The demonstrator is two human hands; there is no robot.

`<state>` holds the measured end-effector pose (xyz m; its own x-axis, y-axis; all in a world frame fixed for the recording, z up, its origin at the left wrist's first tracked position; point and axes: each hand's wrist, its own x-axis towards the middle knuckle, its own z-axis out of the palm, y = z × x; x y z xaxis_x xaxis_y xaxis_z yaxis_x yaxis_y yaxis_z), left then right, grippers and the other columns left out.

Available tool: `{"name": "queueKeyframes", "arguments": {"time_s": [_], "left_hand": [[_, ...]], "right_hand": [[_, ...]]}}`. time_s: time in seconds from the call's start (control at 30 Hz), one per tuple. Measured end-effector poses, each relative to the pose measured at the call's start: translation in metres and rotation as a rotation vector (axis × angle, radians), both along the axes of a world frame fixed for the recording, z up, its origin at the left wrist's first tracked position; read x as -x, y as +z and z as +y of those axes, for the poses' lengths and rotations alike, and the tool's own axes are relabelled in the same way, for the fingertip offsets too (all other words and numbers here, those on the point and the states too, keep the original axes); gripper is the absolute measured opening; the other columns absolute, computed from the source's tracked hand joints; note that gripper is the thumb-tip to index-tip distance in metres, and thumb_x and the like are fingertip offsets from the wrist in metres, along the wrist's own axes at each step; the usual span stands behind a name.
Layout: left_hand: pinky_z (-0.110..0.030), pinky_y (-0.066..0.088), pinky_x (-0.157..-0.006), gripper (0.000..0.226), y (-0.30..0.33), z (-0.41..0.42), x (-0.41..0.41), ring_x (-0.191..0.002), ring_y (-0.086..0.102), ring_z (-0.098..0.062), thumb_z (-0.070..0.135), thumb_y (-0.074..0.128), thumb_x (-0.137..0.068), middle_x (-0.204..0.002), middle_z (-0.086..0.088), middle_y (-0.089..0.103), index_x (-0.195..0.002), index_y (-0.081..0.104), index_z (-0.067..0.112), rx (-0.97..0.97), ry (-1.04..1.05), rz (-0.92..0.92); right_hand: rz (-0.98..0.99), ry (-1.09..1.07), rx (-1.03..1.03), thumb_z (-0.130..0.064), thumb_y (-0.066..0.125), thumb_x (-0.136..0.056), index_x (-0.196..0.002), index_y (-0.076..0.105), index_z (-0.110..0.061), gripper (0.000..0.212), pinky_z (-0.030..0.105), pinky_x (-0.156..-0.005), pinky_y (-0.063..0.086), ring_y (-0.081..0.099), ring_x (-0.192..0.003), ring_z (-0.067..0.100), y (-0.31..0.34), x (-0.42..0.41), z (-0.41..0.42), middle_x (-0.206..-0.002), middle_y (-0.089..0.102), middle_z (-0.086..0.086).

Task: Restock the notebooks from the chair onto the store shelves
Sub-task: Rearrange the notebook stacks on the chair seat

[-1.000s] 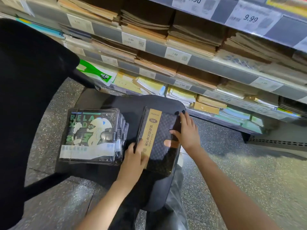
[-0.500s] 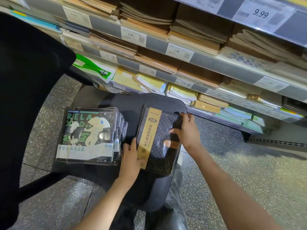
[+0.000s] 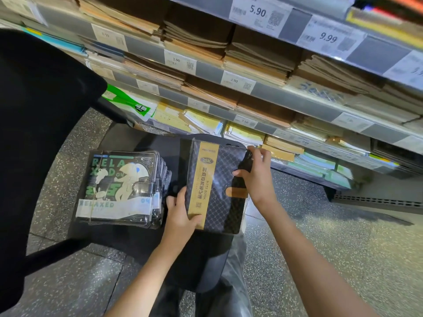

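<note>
Right hand fingers: the fingers [image 3: 246, 156] curl over the far right edge of the black-and-gold notebook [image 3: 217, 186], thumb on the cover; the right hand [image 3: 256, 177] grips it at the 2 o'clock corner.
Left hand fingers: the thumb lies on the gold band at the near left corner, the other fingers go under the edge, out of sight; the left hand [image 3: 180, 216] holds the notebook at 7 o'clock.
Notebook held: wrapped in glossy film, cover up, over the right half of the chair seat [image 3: 164, 147]. Whether it is one book or the top of a small pile cannot be told.
Remaining stock: a stack of clear-cased "RELAXED" notebooks [image 3: 119, 186] sits on the seat at 9 o'clock of the held one, just beside the left hand.
Shelves: the store shelves [image 3: 297, 104] rise from 12 to 3 o'clock, tiers already full of kraft and coloured pads; price tags [image 3: 258, 12] line the rails.
Step in hand (judgement): lifting the notebook off the seat for shelving.
Method advised: keep the diagonal two-corner hold, since film is likely slippery; lift level, clear the neighbouring stack before swinging toward 1 o'clock; find a matching product and tag before setting it down, spine aligned with its fellows.
Risk: the left knuckles could nudge the clear-cased stack toward the seat's edge.
</note>
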<state>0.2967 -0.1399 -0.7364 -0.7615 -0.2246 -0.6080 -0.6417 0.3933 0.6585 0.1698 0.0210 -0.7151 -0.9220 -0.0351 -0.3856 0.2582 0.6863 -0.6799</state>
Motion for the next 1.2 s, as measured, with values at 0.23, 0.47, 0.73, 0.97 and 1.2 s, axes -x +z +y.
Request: {"name": "queueKeyframes", "arguments": {"time_s": [0.23, 0.47, 0.73, 0.97, 1.2], "left_hand": [[-0.017, 0.037, -0.092, 0.075, 0.065, -0.005, 0.038, -0.107, 0.049, -0.009, 0.006, 0.069, -0.080, -0.114, 0.000, 0.034, -0.141, 0.029, 0.023, 0.025, 0.004, 0.152], [-0.034, 0.046, -0.093, 0.066, 0.166, -0.015, 0.070, -0.103, 0.054, -0.016, 0.005, 0.072, -0.077, -0.114, 0.001, 0.038, -0.131, 0.040, 0.025, 0.002, 0.071, 0.326], [-0.006, 0.041, -0.073, 0.061, 0.323, -0.012, 0.110, -0.091, 0.050, 0.011, 0.007, 0.068, -0.080, -0.099, 0.025, 0.051, -0.125, 0.041, 0.037, -0.151, 0.058, 0.588], [-0.043, 0.033, -0.106, 0.073, 0.446, -0.002, 0.135, -0.130, 0.041, -0.015, 0.012, 0.064, -0.083, -0.136, 0.008, 0.047, -0.137, 0.028, 0.047, -0.171, 0.041, 0.750], [-0.041, 0.027, -0.109, 0.072, 0.546, 0.013, 0.148, -0.130, 0.033, -0.009, 0.014, 0.061, -0.085, -0.132, 0.019, 0.040, -0.133, 0.023, 0.051, -0.230, 0.007, 0.934]], "right_hand": [[0.140, -0.063, 0.077, -0.004, 0.069, -0.080, -0.133, 0.039, -0.013, 0.062, 0.018, -0.097, 0.036, 0.034, -0.106, 0.006, 0.074, 0.025, 0.002, -0.130, 0.032, 0.003], [0.345, -0.039, 0.097, -0.009, 0.073, -0.076, -0.137, 0.039, -0.014, 0.070, 0.019, -0.098, 0.033, 0.034, -0.108, 0.004, 0.188, 0.050, -0.003, -0.131, 0.032, 0.003], [0.662, -0.077, 0.082, -0.012, 0.075, -0.074, -0.137, 0.040, -0.016, 0.073, 0.010, -0.098, 0.027, 0.031, -0.110, 0.000, 0.362, 0.070, 0.012, -0.133, 0.034, 0.003], [0.948, -0.096, 0.098, -0.014, 0.076, -0.074, -0.136, 0.041, -0.020, 0.071, -0.010, -0.083, 0.024, 0.032, -0.109, -0.004, 0.500, 0.072, 0.027, -0.129, 0.035, -0.004], [1.137, -0.118, 0.097, -0.012, 0.076, -0.073, -0.134, 0.042, -0.021, 0.070, 0.011, -0.101, 0.029, 0.031, -0.123, 0.005, 0.608, 0.074, 0.039, -0.143, 0.028, 0.002]]}}
